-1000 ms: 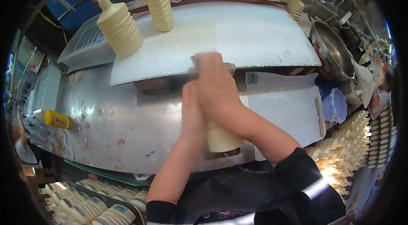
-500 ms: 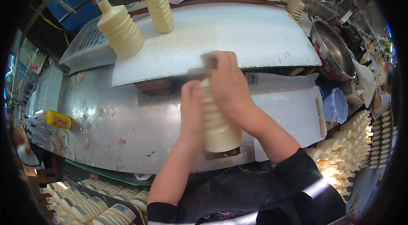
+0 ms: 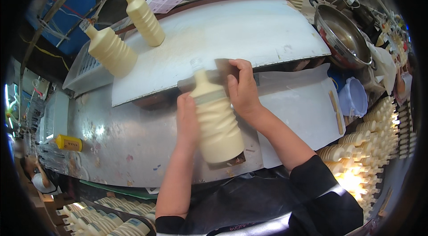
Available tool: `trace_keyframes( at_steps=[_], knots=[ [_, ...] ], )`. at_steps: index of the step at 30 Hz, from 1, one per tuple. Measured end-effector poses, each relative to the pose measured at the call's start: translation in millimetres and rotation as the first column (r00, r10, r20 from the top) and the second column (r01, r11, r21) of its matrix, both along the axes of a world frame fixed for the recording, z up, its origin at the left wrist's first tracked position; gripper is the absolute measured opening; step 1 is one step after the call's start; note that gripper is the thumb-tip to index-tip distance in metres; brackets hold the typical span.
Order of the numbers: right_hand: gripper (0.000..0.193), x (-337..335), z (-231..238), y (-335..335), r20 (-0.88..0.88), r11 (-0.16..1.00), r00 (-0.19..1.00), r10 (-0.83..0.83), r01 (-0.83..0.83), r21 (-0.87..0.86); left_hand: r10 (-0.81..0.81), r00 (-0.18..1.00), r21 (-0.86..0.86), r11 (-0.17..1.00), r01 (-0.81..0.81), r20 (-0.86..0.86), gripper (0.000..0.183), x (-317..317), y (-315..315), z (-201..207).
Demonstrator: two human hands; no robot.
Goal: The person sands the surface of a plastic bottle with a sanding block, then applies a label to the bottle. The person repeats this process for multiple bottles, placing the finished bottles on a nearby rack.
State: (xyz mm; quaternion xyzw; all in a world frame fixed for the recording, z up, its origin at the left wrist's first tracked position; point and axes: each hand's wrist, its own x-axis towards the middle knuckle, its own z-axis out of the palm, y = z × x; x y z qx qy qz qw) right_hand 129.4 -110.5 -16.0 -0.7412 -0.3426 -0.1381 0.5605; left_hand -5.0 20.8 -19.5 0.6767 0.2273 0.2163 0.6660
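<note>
A cream ribbed bottle (image 3: 218,129) with a clear threaded neck leans away from me over the metal bench, a greyish band round its shoulder. Behind its neck spreads a dark, flexible strip (image 3: 225,65), blurred. My right hand (image 3: 245,89) pinches the strip's right end, apart from the bottle's shoulder. At the bottle's left side, my left hand (image 3: 187,118) is closed by the strip's other end; its fingers are partly hidden and smeared. Two more cream bottles, a ribbed one (image 3: 111,53) and a slimmer one (image 3: 145,17), stand on the white board at the left.
The raised white board (image 3: 232,31) spans the bench's far side. A yellow container (image 3: 68,142) lies left; a metal pan (image 3: 343,35) and lilac bucket (image 3: 353,97) are at right. Rows of cream bottles (image 3: 365,138) fill the lower right, others (image 3: 107,222) the lower left.
My hands have spread from around the bottle's top, uncovering its neck and shoulder band. The dark strip has opened out behind it. The view has shifted a little.
</note>
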Motion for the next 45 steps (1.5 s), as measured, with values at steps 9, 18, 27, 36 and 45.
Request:
trace_keyframes(
  at_steps=[9, 18, 27, 36, 45],
  knots=[
    [0.038, -11.5, 15.7, -2.7, -0.185, 0.988, 0.972, 0.142, -0.128, 0.085, 0.083, 0.949, 0.761, 0.620, 0.191, -0.305, 0.082, -32.2, -45.8, 48.0],
    [0.035, -40.0, 54.5, 3.1, -0.116, 0.989, 0.982, 0.147, -0.145, 0.032, 0.126, 0.959, 0.632, 0.772, 0.066, -0.254, 0.093, -34.2, -51.5, 33.0],
    [0.040, -41.2, 43.6, 9.0, -0.080, 0.982, 0.995, -0.055, 0.040, -0.183, 0.062, 0.957, 0.576, 0.809, 0.119, -0.284, 0.094, -34.0, -52.0, 42.0],
    [0.032, -9.2, 5.5, -74.3, -0.608, 0.986, 0.785, 0.120, -0.025, 0.163, 0.066, 0.971, 0.537, 0.840, 0.070, -0.230, 0.097, -35.5, -48.3, 32.5],
    [0.013, 33.9, -59.2, -117.3, 0.073, 0.707, 0.986, -0.152, 0.161, -0.689, 0.042, 0.980, 0.345, 0.938, 0.029, -0.197, 0.098, -50.1, -51.4, 7.4]
  ],
)
